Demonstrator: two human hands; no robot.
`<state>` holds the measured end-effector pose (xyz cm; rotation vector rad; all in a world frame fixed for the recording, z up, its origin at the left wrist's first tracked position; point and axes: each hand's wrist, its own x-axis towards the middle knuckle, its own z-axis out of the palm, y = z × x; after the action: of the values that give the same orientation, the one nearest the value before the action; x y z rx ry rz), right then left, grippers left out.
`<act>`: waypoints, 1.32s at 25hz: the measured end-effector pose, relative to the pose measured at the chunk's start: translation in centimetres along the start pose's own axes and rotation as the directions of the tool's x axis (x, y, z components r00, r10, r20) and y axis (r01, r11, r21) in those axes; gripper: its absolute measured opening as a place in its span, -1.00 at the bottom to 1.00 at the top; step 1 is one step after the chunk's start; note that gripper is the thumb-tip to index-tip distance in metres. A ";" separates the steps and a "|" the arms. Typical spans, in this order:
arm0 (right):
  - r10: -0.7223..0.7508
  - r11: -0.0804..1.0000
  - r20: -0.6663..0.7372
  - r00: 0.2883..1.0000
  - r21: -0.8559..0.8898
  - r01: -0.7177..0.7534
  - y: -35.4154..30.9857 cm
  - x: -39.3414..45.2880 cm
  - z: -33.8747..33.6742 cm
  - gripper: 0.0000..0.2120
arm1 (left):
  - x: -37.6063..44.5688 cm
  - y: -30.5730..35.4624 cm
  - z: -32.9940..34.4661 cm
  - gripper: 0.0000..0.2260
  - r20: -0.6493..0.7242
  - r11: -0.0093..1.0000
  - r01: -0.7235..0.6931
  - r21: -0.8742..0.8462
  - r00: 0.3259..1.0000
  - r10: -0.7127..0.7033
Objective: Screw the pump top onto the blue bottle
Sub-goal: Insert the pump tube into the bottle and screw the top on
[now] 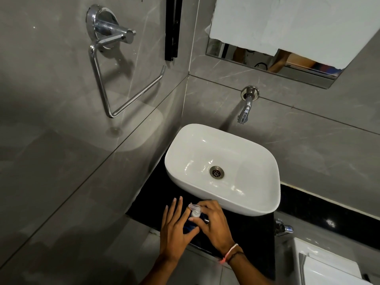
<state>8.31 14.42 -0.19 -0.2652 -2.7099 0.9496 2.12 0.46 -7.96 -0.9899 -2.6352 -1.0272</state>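
Blue bottle (192, 228): you see it upright on the black counter (246, 233), just in front of the white basin (222, 167), between your two hands; only a dark blue sliver of its body shows between the fingers. Pump top (195, 210): clear plastic, seated on the bottle's neck, its nozzle pointing up-left toward the basin's near rim. Whether its collar is fully threaded down cannot be told from this view.

Your left hand (174, 229) lies against the bottle's left side, thumb pressed across the front of the body, the four fingers straight and spread, pointing toward the basin rather than wrapped around anything. Your right hand (213, 221) curls in from the right, its fingertips closed around the collar at the base of the pump top; a pink-and-white thread band and a dark band (231, 254) circle that wrist.

Surroundings: a chrome wall tap (245, 109) projects above the basin's far edge; a drain (217, 172) sits at the bowl's centre. A chrome towel ring (115, 79) hangs on the grey tiled wall to your left. A mirror (267, 60), mostly covered by white paper (287, 23), is mounted above the tap.
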 end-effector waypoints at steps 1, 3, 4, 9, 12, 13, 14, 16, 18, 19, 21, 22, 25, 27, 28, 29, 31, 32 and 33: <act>0.002 1.000 -0.017 1.000 -0.008 -0.002 0.0 0.0 0.0 -0.64 | 0.0 -0.1 0.0 -0.36 -0.001 1.000 -0.007 0.006 1.000 0.007; -0.014 1.000 0.000 1.000 0.005 0.014 0.3 0.0 -0.1 -0.64 | 0.1 -0.3 0.0 -0.38 -0.006 1.000 -0.018 0.014 1.000 0.018; -0.025 0.999 0.024 0.999 0.024 0.025 0.4 -0.1 -0.2 -0.64 | 0.1 -0.3 0.1 -0.40 -0.012 1.000 -0.019 0.012 1.000 0.019; -0.049 0.995 -0.014 0.999 -0.082 0.047 0.3 -0.5 0.6 -0.67 | 0.0 -0.3 0.3 -0.42 -0.023 1.000 -0.006 0.008 1.000 0.007; -0.022 0.993 -0.078 0.997 -0.118 0.012 -0.4 -0.5 0.5 -0.67 | 0.0 -0.6 0.3 -0.40 -0.022 1.000 -0.016 0.017 1.000 0.016; -0.022 0.998 -0.064 0.998 -0.068 0.018 -0.6 -0.4 0.1 -0.65 | 0.0 -0.7 0.3 -0.40 -0.017 1.000 -0.020 0.018 1.000 0.020; -0.027 1.000 -0.019 0.999 0.005 0.027 -0.8 -0.3 -0.7 -0.60 | 0.0 -0.6 0.2 -0.40 -0.012 1.000 -0.022 0.016 1.000 0.022; -0.101 0.993 0.133 0.986 0.077 0.091 -1.3 0.6 -2.6 -0.50 | 0.1 -0.4 -0.1 -0.43 -0.008 1.000 -0.011 0.005 1.000 0.011; -0.212 0.970 0.294 0.932 -0.053 0.237 -1.8 2.0 -4.2 -0.64 | 0.2 -0.1 -0.2 -0.40 -0.004 1.000 0.015 -0.005 1.000 -0.015; -0.239 0.945 0.353 0.905 -0.130 0.300 -2.1 2.7 -4.5 -0.74 | 0.3 -0.1 -0.2 -0.37 0.001 1.000 0.023 -0.010 1.000 -0.023; -0.200 0.929 0.402 0.893 -0.211 0.304 -2.9 3.7 -4.6 -0.79 | 0.3 -0.1 -0.1 -0.34 0.002 0.999 0.028 -0.025 1.000 -0.028; -0.154 0.931 0.394 0.906 -0.250 0.267 -3.2 3.9 -4.5 -0.75 | 0.3 -0.3 0.0 -0.35 -0.001 0.999 0.027 -0.026 1.000 -0.027; -0.032 0.912 0.293 0.955 -0.384 0.148 -3.2 3.7 -4.6 -0.53 | 0.2 -0.4 0.0 -0.35 0.008 0.999 0.024 -0.022 1.000 -0.024; 0.060 0.881 0.262 0.963 -0.468 0.073 -3.0 2.9 -5.4 -0.42 | 0.2 -0.3 0.0 -0.36 0.007 1.000 0.027 -0.016 1.000 -0.027; 0.082 0.869 0.276 0.958 -0.490 0.067 -3.1 2.4 -5.6 -0.41 | 0.2 -0.3 0.0 -0.39 0.002 1.000 0.019 -0.014 1.000 -0.019; 0.082 0.870 0.312 0.947 -0.485 0.085 -3.3 1.8 -5.6 -0.43 | 0.2 -0.4 0.1 -0.42 -0.002 1.000 0.003 -0.018 1.000 -0.003; 0.022 0.897 0.388 0.921 -0.415 0.153 -3.8 0.7 -5.1 -0.52 | 0.2 -0.6 -0.1 -0.39 0.002 1.000 -0.020 -0.021 1.000 0.020; 0.006 0.911 0.394 0.919 -0.380 0.157 -4.1 0.4 -4.9 -0.55 | 0.2 -0.6 -0.1 -0.35 0.009 1.000 -0.025 -0.016 1.000 0.025; 0.012 0.929 0.370 0.929 -0.348 0.126 -4.3 0.3 -4.8 -0.58 | 0.2 -0.7 -0.2 -0.35 0.012 1.000 -0.025 -0.011 1.000 0.025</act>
<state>9.05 14.02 6.15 -0.0767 -3.2147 0.5048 1.52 0.08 -8.13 -1.0315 -2.6225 -1.0351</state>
